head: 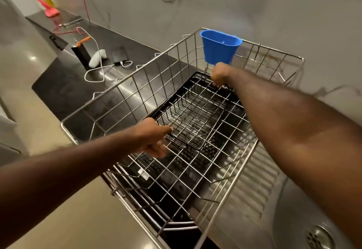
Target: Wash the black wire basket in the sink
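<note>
The black wire basket [193, 115] lies inside a large silver wire dish rack [137, 84] on the counter. My left hand [154, 137] grips the basket's near rim, fingers curled around the wire. My right hand [219, 75] grips the far rim, just below a blue plastic cup. The steel sink [305, 219] with its round drain [319, 238] shows at the bottom right, beyond the ribbed draining board [252, 186].
A blue plastic cup [220, 47] hangs on the rack's far wall. On the dark counter [64, 84] to the left lie a phone [120, 54] with a white cable, a black block, red wires and a pink utensil [49, 8]. A marble wall stands behind.
</note>
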